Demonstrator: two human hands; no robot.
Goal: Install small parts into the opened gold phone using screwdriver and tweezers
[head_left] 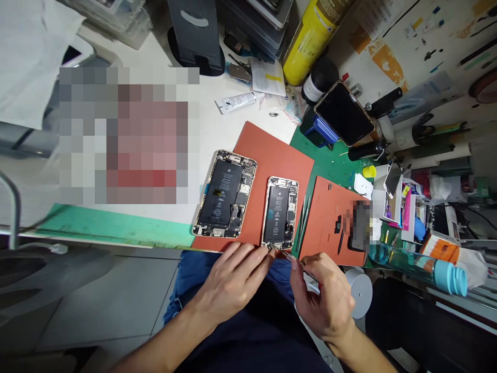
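A smaller opened phone [277, 212], its black battery and circuit board exposed, lies on the reddish-brown mat [267, 150] near the table's front edge. My left hand [236, 274] is closed, fingers together, the tips pressed to that phone's bottom edge. Between the thumb and fingers of my right hand [328, 295] is a slim screwdriver [288, 256] with a ridged shaft, its tip at the same bottom edge. What lies right under the fingertips is too small to make out. Left of it rests a larger opened phone [225, 194], likewise with its battery showing.
Tweezers [305, 220] lie right of the smaller phone. A second reddish-brown mat [320, 212] carries small parts and a dark phone piece [359, 238]. A teal bottle [423, 269], a propped phone [345, 114], a yellow can [306, 46] and a white tube [238, 102] stand or lie around.
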